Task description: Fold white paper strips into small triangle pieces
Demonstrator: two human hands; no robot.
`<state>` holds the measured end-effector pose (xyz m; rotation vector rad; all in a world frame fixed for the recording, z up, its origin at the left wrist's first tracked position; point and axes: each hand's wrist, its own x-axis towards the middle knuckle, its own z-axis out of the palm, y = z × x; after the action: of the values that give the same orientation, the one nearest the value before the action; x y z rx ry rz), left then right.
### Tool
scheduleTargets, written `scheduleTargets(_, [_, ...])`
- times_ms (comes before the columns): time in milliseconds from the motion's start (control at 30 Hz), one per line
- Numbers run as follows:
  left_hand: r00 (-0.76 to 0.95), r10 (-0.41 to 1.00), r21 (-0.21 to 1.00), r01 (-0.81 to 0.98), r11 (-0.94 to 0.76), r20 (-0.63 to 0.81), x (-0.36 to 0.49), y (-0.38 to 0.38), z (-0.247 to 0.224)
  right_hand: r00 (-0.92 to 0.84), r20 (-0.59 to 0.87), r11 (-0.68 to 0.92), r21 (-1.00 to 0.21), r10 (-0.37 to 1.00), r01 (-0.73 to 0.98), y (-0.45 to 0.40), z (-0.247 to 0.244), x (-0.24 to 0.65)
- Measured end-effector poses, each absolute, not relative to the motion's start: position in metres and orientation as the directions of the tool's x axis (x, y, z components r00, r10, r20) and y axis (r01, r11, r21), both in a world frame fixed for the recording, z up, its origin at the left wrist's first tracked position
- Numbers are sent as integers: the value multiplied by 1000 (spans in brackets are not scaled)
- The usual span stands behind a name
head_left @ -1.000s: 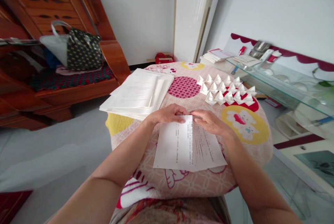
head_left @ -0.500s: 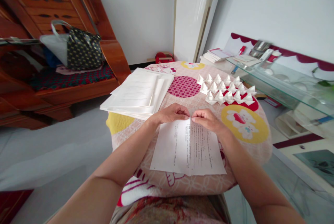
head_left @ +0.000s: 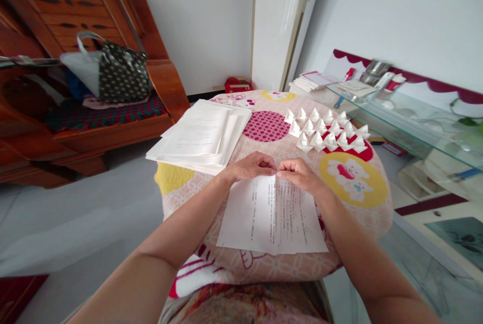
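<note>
A printed sheet of paper [head_left: 273, 218] lies in front of me on the cloth-covered round table [head_left: 298, 266], with a crease running down its middle. My left hand [head_left: 254, 165] pinches its far edge just left of the crease. Close beside it, my right hand [head_left: 298, 170] pinches the same edge just right of the crease. The fingertips of both hands almost meet there. Beyond my right hand stand several folded white paper boats [head_left: 322, 130] in rows. To the left of my hands lies a stack of paper sheets [head_left: 199, 133], the top one printed.
A glass shelf unit [head_left: 407, 115] with cups and papers borders the table on the right. At the left stands a wooden bench [head_left: 169, 82] holding a dotted bag [head_left: 124, 72]. A tall white air conditioner [head_left: 275, 27] is at the back.
Both hands have shifted very slightly towards me at the sheet's far edge, still pinching it. The view has moved a little; the boats and the stack stay as they were.
</note>
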<state>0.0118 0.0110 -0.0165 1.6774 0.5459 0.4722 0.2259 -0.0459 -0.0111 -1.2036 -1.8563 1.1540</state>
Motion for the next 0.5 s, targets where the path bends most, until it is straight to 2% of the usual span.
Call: scheduleTargets(500, [748,663,995,76,-63,-15,17,6,-16,-312,-17,77,-954,950,289,-47,-7,221])
